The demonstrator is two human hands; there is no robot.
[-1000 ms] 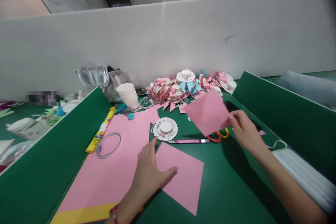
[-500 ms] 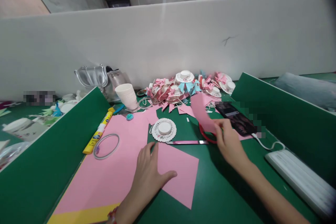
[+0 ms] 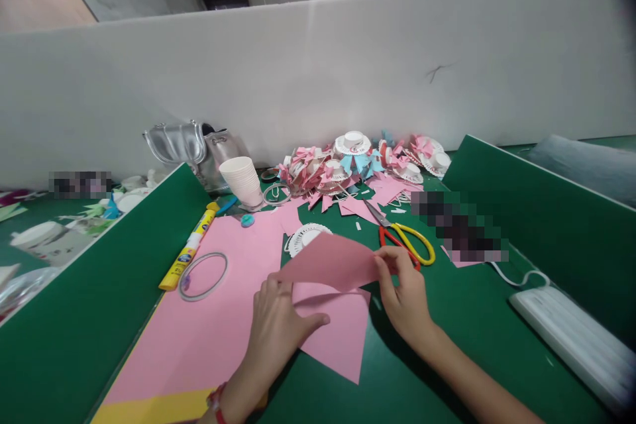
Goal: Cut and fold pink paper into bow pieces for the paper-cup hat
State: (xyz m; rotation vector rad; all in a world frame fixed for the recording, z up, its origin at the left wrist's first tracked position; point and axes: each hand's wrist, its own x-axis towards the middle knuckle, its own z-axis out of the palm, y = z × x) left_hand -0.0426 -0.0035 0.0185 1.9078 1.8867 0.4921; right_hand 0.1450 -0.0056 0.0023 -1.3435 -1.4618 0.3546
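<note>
A piece of pink paper (image 3: 330, 262) is raised over the table, slightly curved. My right hand (image 3: 406, 291) pinches its right end between thumb and fingers. At the paper's left end is my left hand (image 3: 278, 318), fingertips against the edge and thumb stretched apart. Beneath lies another pink paper piece (image 3: 342, 338), partly covered by the raised one and my left hand. Behind it a white fringed paper disc (image 3: 303, 236) is half hidden. Scissors with red and yellow handles (image 3: 415, 245) lie just beyond my right hand.
A large pink sheet (image 3: 218, 331) spreads on the left under a grey ring (image 3: 224, 271), beside a yellow glue tube (image 3: 186, 252). Stacked paper cups (image 3: 242, 182) and a pile of small paper hats (image 3: 318, 172) stand behind. Green dividers (image 3: 546, 212) flank the table; a white power strip (image 3: 571, 338) lies right.
My right hand has brought the pink paper leftward and down to my left hand, uncovering the scissors. The paper now covers part of the white disc and the thin pink-and-silver tool.
</note>
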